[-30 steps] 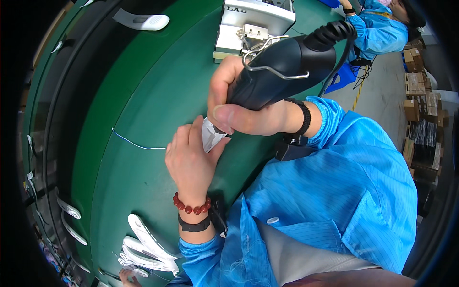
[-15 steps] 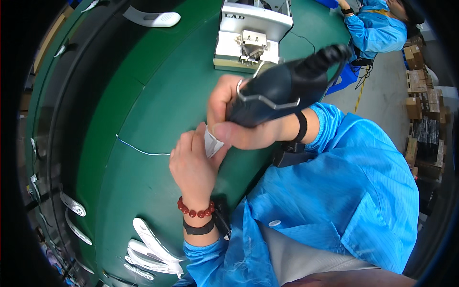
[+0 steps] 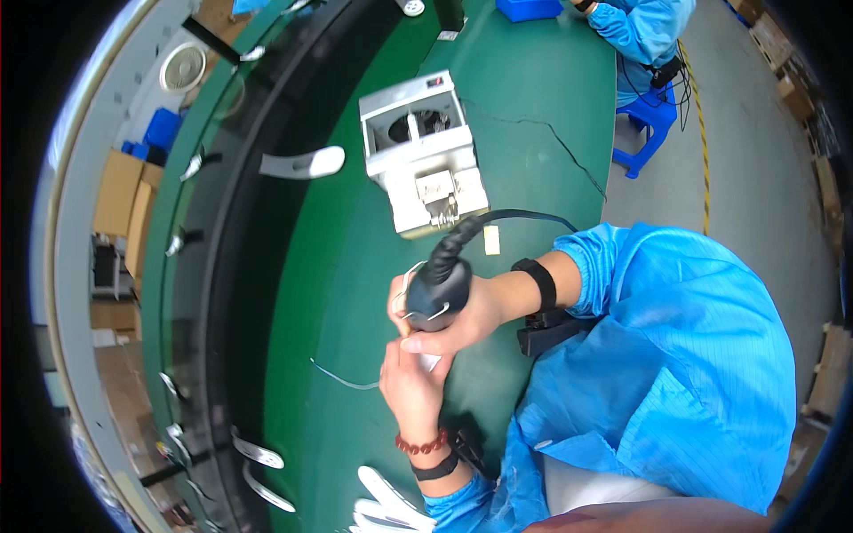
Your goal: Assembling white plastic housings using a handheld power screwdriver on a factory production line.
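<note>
My right hand (image 3: 466, 322) is wrapped round a black electric screwdriver (image 3: 437, 298), which has a wire hanger loop and a ribbed cable sleeve at its top. The tool stands nearly upright, and its tip is hidden behind my hands. Just below it, my left hand (image 3: 410, 386) pinches a small white plastic part (image 3: 429, 362), mostly covered by fingers. A thin blue-white wire (image 3: 342, 380) trails left from beside that hand over the green table (image 3: 346, 311). The two hands touch each other under the screwdriver.
Beyond my hands stands a white boxy machine (image 3: 422, 158). A dark conveyor belt (image 3: 244, 293) curves along the left, carrying small parts. White curved plastic pieces (image 3: 391, 497) lie by my left forearm, another white piece (image 3: 306, 164) farther off. A person in blue (image 3: 640, 40) sits far right.
My view has shifted, so the scene lies lower and farther right. The screwdriver has swung from leaning right to nearly upright. Both hands keep their grips.
</note>
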Available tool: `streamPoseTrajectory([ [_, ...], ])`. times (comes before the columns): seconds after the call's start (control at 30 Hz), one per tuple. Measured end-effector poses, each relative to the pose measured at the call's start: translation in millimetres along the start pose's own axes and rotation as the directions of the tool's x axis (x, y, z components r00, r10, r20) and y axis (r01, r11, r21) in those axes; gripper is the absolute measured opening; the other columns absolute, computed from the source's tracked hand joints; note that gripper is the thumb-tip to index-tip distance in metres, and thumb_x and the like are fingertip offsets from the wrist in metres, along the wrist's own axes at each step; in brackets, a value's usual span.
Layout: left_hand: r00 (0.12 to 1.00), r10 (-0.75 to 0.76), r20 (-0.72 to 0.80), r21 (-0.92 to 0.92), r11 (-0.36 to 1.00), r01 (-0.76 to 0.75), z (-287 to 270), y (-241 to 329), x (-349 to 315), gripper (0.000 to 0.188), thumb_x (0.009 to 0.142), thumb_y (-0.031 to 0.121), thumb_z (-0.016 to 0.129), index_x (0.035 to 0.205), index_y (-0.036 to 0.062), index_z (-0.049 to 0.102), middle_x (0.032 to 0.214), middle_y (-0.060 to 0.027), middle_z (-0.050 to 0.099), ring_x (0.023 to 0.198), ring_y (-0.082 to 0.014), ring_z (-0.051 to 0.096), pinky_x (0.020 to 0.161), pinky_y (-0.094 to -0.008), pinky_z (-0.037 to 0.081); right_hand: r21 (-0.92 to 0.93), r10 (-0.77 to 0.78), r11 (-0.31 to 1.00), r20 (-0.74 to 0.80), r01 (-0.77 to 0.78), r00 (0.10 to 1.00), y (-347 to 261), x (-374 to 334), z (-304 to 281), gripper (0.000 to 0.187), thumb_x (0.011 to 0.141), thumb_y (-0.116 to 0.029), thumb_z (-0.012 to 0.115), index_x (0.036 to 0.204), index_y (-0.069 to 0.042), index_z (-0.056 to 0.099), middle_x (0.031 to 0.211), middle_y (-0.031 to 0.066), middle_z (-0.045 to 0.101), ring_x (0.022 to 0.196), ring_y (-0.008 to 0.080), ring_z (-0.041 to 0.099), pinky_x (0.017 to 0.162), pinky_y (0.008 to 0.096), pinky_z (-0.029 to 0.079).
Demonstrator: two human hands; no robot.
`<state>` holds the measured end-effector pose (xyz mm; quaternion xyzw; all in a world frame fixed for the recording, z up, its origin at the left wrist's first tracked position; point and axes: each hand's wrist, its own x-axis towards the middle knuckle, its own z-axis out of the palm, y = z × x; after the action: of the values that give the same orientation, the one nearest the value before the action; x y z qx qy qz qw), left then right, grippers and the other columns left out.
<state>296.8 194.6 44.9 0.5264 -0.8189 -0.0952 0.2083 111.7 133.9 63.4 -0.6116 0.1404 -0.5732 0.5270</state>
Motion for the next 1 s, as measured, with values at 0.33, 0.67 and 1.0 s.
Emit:
streamPoseTrajectory([
  [0.33, 0.988, -0.147, 0.052, 0.511, 0.853, 0.101, -42, -178, 148, 0.061, 0.080, 0.037, 0.082, 0.127, 0.0060, 0.060, 0.120, -0.0168, 0.063, 0.112, -0.0385, 0.059, 0.092, -0.0510, 0.047, 0.334, 0.326, 0.883, 0.068, -0.329, 0.943, 16, -29, -32, 0.019, 0.092, -0.010, 0.072, 0.092, -0.007, 0.053, 0.074, 0.0014, 0.058, 0.067, 0.0126, 0.059, 0.060, 0.0294, 0.046],
  [0.67, 0.971, 0.158, 0.179, 0.425, 0.878, -0.221, 67, -115, 347, 0.048, 0.094, 0.021, 0.055, 0.141, 0.0117, 0.053, 0.148, -0.0054, 0.051, 0.135, -0.0291, 0.050, 0.104, -0.0453, 0.044, 0.383, 0.370, 0.825, 0.190, -0.415, 0.910, 12, -27, -28, 0.021, 0.092, -0.017, 0.074, 0.089, -0.004, 0.057, 0.069, 0.0009, 0.060, 0.061, 0.0118, 0.053, 0.058, 0.0314, 0.043],
  [1.0, 0.949, 0.218, 0.229, 0.342, 0.895, -0.288, 96, -130, 376, 0.042, 0.087, 0.031, 0.064, 0.125, 0.0144, 0.061, 0.130, -0.0027, 0.060, 0.121, -0.0287, 0.057, 0.093, -0.0460, 0.048, 0.378, 0.412, 0.806, 0.195, -0.455, 0.890, 21, -30, -24, 0.025, 0.093, -0.021, 0.073, 0.087, -0.004, 0.056, 0.068, -0.0002, 0.057, 0.059, 0.0120, 0.050, 0.056, 0.0314, 0.040],
])
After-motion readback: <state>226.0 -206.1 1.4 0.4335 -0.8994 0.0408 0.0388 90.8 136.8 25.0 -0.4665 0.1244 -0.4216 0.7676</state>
